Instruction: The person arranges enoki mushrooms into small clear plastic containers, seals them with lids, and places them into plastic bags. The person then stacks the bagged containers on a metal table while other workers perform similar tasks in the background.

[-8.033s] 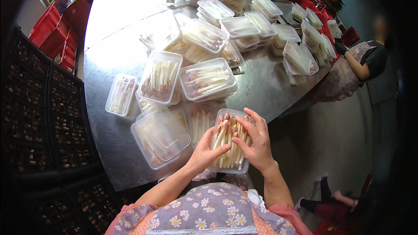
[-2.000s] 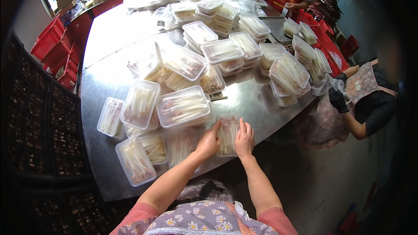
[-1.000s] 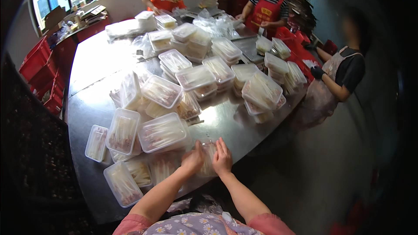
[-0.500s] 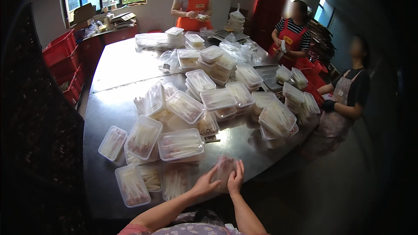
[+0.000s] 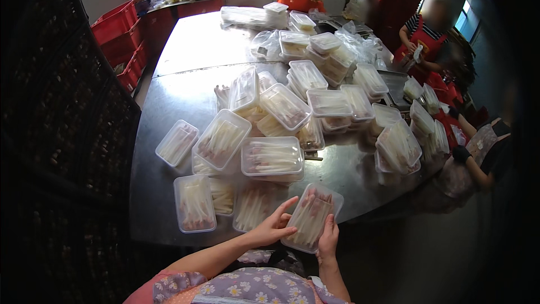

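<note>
Both hands clasp a filled tub at the desk's near edge

Left hand [image 5: 274, 226] fingers spread on one side, right hand [image 5: 328, 240] gripping the near end of a clear tub [image 5: 313, 217] of pale sticks, now lidded after being pressed flat seconds earlier; at twelve o'clock, roughly thirty such tubs crowded the steel desk [image 5: 185, 87]; three aproned workers stood beyond.

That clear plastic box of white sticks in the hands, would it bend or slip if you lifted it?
The clear plastic box of white sticks looks thin-walled, so it may flex slightly. Its smooth sides could be slippery; the left hand and right hand both grip it. Packed full, it probably feels fairly heavy.
</note>
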A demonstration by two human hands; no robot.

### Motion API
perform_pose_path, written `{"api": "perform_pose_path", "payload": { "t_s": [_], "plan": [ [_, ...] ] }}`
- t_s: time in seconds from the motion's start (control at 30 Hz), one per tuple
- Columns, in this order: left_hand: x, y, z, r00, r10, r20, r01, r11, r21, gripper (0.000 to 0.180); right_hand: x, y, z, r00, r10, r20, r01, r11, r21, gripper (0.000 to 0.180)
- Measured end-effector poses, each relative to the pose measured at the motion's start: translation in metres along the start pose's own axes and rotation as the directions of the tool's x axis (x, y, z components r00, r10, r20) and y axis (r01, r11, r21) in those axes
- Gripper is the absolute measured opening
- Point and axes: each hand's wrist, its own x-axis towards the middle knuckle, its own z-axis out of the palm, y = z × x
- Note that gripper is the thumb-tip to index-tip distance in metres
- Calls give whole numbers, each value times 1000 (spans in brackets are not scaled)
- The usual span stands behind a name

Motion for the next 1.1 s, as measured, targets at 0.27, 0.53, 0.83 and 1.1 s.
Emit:
{"api": "perform_pose_path", "payload": {
  "t_s": [0.27,0.53,0.83,1.1],
  "plan": [
    [7,-4,-2,914,75,-398,64,944,324,43,-43,20,28,988,-142,68,154,959,-238,47],
    [-11,9,16,914,252,-317,2,779,627,40,-2,-45,18,945,46,325,0,990,-141,61],
    [-22,-8,38,906,200,-373,62,810,583,47,-8,-20,11,996,12,89,-7,998,-55,62],
    [-44,5,20,886,176,-428,252,591,766,52,-10,-22,30,990,17,143,-10,999,-45,64]
  ]
}}
